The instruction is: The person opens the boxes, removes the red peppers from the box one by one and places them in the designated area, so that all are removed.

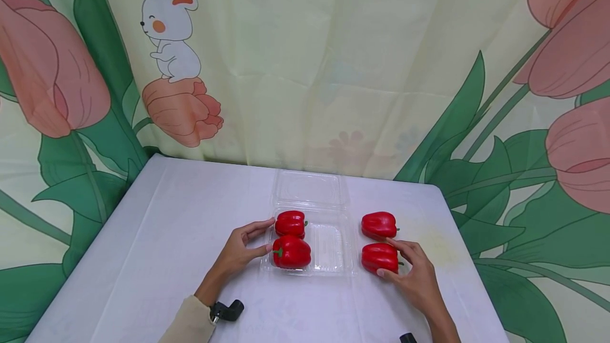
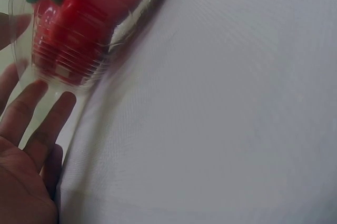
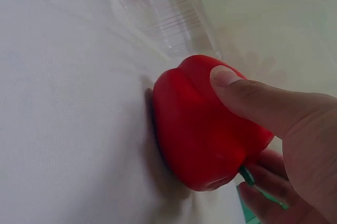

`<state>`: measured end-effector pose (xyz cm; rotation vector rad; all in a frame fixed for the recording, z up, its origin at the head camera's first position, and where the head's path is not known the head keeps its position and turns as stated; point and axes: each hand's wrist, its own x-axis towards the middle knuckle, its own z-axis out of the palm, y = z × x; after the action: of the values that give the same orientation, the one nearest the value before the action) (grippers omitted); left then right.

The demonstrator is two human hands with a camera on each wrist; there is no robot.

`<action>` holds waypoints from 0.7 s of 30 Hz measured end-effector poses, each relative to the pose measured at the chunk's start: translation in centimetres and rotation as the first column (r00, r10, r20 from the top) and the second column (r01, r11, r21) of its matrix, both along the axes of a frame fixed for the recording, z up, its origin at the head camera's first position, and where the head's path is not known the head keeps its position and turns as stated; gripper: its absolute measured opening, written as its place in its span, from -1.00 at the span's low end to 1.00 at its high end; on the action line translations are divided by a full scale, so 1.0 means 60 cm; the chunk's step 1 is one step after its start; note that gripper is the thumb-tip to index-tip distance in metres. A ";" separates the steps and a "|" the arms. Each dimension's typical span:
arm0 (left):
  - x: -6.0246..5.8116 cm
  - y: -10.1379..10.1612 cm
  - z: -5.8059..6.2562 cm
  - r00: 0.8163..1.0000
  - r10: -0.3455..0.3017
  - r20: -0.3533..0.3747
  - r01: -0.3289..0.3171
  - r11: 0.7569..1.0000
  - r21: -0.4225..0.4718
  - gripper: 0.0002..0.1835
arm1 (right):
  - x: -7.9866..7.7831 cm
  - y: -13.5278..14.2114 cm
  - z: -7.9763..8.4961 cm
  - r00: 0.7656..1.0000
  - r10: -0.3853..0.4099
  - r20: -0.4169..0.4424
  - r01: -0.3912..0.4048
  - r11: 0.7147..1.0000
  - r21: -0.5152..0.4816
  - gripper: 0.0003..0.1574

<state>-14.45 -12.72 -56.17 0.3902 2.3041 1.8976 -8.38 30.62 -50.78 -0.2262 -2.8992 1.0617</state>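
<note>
In the head view, a clear plastic clamshell box point(image 1: 329, 245) lies on the table with its lid laid back. Two red bell peppers sit in its left half, a rear pepper point(image 1: 289, 223) and a front pepper point(image 1: 292, 252) with its green stem pointing left. My left hand point(image 1: 240, 247) touches the box's left rim, fingers fairly straight and spread. To the right of the box, my right hand point(image 1: 413, 274) holds a bell pepper point(image 1: 378, 257) between thumb and fingers; the right wrist view shows this pepper point(image 3: 202, 129) close to the cloth. Just behind it lies another bell pepper point(image 1: 378, 225).
A white cloth covers the table point(image 1: 157, 258). The box's open lid point(image 1: 310, 189) reaches towards the back edge. Behind and beside the table hangs a printed curtain point(image 1: 295, 68) with tulips and a rabbit.
</note>
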 end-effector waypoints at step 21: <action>-0.001 0.000 -0.004 1.000 -0.001 -0.015 0.001 1.000 0.004 -0.32 | 0.005 -0.021 0.053 0.975 0.053 -0.214 -0.047 0.998 0.035 0.09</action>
<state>-14.53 -12.73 -56.42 0.4077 2.3095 1.9053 -8.11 29.35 -47.60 -0.0341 -2.7375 0.9820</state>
